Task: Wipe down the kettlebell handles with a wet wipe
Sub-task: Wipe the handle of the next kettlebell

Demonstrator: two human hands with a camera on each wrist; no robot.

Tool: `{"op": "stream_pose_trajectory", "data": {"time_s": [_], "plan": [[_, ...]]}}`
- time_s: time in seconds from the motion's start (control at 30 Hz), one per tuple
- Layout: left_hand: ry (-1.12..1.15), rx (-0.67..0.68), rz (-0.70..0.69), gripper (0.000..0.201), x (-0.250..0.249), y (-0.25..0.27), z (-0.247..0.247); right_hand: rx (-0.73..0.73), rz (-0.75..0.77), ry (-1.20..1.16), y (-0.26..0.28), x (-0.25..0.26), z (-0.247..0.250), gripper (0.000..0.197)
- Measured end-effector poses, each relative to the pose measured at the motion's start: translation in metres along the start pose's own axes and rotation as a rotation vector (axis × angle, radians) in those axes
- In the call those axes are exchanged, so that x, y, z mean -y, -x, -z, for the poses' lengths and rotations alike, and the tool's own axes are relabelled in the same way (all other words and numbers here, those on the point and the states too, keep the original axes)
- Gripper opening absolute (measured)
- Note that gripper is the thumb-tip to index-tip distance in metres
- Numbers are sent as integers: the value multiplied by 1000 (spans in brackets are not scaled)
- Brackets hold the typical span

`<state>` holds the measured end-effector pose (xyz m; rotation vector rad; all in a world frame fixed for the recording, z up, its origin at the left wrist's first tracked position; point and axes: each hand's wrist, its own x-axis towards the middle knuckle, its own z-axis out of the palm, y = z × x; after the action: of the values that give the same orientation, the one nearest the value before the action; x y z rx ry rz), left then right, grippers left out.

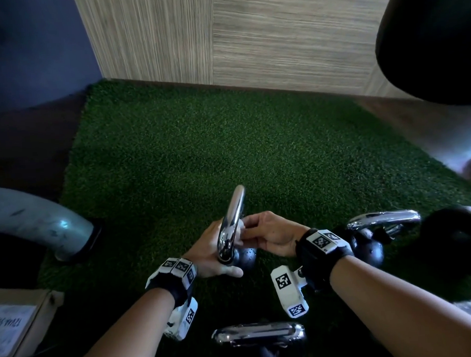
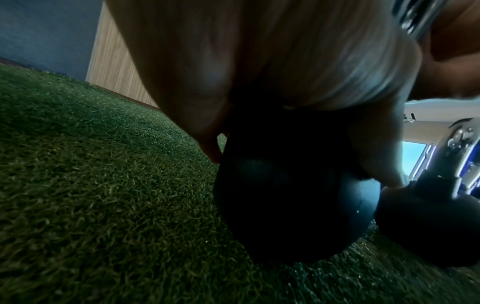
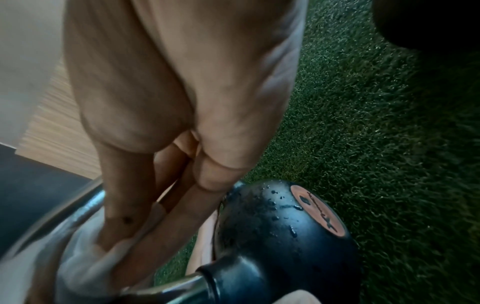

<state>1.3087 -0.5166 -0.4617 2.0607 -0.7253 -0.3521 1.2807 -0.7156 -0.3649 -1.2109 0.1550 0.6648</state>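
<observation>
Kettlebell [image 1: 245, 257] tilted on the turf [image 1: 201, 153], chrome handle [image 1: 234, 213] raised. Cups its ball in left hand [image 1: 212, 253], thumb and fingers around it; pinches wet wipe [image 1: 241, 229] onto handle with right hand [image 1: 272, 236].

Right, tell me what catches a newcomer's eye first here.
The curved chrome handle of a black round kettlebell, tilted at the centre of the green artificial turf. The left hand grips its body while the right hand presses a crumpled white wet wipe against the handle.
</observation>
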Motion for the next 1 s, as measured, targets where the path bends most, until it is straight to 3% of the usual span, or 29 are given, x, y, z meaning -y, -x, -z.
{"op": "stream_pose_trajectory", "data": {"time_s": [0.07, 0.2, 0.33, 0.43, 0.57, 0.73, 1.0], "plan": [[9, 4, -8, 114, -3, 2, -1, -21, 7, 33, 1, 2, -2, 19], [-52, 10, -3, 133, -4, 3, -3, -196, 97, -81, -8, 6, -3, 12], [-58, 8, -31, 128, -9, 6, 0, -284, 154, -185, -8, -3, -3, 13], [-62, 5, -38, 122, -13, 8, 0, -314, 197, -118, -7, -7, -6, 16], [-34, -16, 62, 132, -16, 8, -3, -512, 303, -44, -17, -3, -4, 17], [-50, -11, 58, 137, -16, 10, -4, -569, 355, 26, -16, -3, -5, 13], [-79, 13, 114, 147, -12, 4, -7, -845, 283, 281, -33, 3, -8, 15]]}}
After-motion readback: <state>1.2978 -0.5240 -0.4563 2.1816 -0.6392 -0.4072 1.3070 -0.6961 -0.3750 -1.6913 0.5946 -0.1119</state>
